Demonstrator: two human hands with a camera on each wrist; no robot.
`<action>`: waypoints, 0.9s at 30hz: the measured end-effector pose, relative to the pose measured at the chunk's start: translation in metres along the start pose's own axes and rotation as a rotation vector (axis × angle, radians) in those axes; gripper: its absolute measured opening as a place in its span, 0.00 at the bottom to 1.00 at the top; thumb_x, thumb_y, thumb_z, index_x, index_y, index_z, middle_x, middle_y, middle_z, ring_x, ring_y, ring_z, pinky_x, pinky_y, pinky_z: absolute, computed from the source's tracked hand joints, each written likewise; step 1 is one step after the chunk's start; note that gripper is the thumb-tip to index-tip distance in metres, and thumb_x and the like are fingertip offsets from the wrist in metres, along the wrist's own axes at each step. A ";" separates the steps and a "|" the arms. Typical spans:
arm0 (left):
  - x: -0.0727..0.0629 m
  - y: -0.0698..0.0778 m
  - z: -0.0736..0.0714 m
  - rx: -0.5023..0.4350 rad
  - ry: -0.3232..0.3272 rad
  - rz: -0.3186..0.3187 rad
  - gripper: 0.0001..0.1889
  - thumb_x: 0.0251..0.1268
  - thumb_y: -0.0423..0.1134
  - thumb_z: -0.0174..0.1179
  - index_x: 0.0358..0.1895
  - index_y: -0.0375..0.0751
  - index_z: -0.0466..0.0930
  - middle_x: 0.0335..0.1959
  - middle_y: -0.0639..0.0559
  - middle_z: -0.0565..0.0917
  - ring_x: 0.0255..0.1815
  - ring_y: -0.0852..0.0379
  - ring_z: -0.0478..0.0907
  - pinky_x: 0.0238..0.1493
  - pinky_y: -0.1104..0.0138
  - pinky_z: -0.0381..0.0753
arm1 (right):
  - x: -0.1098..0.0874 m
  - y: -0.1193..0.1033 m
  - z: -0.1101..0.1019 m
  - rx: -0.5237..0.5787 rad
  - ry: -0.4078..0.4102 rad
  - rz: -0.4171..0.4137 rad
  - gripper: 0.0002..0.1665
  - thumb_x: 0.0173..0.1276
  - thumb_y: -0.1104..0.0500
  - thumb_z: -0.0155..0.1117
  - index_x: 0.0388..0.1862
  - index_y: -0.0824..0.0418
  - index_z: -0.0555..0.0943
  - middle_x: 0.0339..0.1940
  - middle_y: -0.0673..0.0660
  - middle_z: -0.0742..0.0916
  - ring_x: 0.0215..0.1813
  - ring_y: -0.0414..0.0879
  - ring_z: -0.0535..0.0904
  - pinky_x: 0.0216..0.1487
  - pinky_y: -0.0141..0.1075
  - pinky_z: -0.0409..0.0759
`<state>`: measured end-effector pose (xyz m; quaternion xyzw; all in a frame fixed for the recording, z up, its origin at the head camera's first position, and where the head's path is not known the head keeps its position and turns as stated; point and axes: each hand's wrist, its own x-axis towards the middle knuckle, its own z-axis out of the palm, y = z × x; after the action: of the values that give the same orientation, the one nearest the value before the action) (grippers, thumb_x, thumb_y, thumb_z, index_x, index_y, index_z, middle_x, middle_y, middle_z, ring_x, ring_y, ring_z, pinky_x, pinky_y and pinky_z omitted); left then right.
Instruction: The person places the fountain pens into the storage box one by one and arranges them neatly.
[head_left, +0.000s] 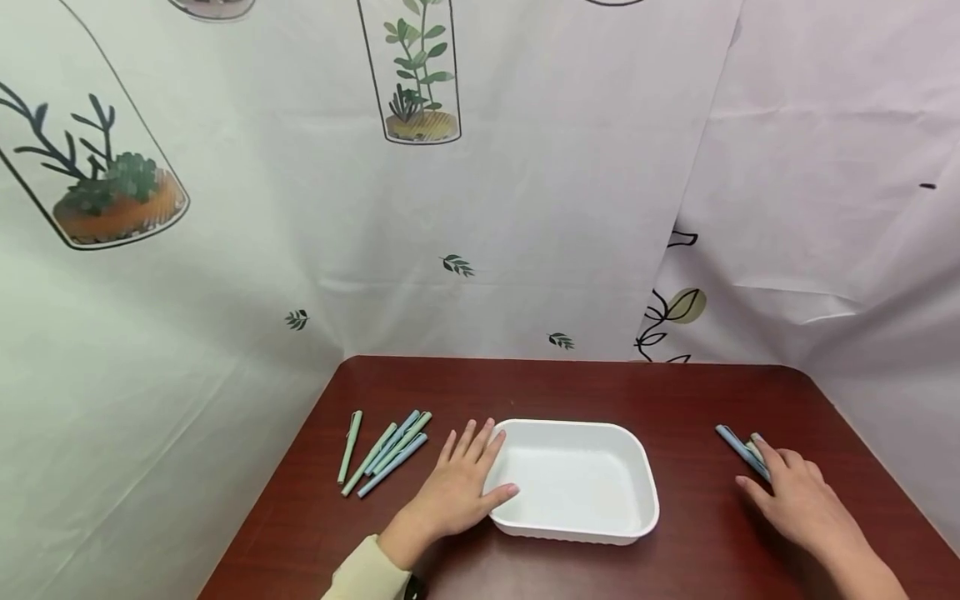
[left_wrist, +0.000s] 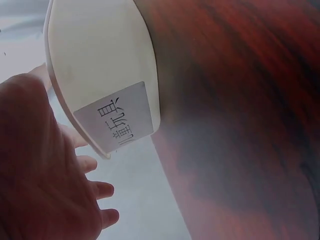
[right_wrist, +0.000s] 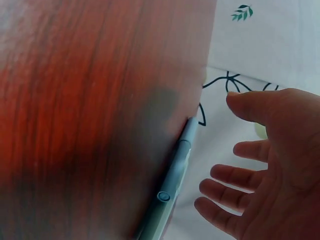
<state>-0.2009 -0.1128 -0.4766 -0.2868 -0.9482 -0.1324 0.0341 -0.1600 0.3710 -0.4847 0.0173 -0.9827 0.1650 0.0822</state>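
A white rectangular plastic bin [head_left: 573, 483] stands on the table, with a printed label [left_wrist: 117, 120] on its end wall. My left hand [head_left: 457, 492] lies at the bin's left rim, fingers spread and straight, thumb reaching over the edge. On the right, my right hand [head_left: 806, 504] is over a small group of pens, fingers extended and slightly bent. A blue pen [head_left: 733, 443] sticks out from beneath that hand, with a green pen [head_left: 754, 448] beside it. In the right wrist view the pens [right_wrist: 175, 172] lie on the table, apart from the fingers; the hand partly hides them from above.
Several blue and green pens [head_left: 390, 454] lie in a loose bunch left of the bin, with one green pen [head_left: 349, 447] slightly apart. The dark red wooden table [head_left: 465, 387] has a white patterned cloth [head_left: 525, 208] hanging behind and around it.
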 end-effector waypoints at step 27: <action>-0.001 0.003 0.005 0.072 -0.034 0.004 0.44 0.71 0.71 0.45 0.81 0.46 0.57 0.82 0.46 0.56 0.82 0.38 0.50 0.77 0.40 0.51 | 0.021 0.017 0.006 -0.059 -0.071 -0.010 0.25 0.64 0.62 0.69 0.51 0.80 0.78 0.41 0.74 0.80 0.44 0.71 0.77 0.43 0.60 0.76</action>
<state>-0.1984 -0.1098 -0.4806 -0.2896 -0.9522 -0.0934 0.0283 -0.1828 0.3850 -0.4920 0.0258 -0.9894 0.1348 0.0485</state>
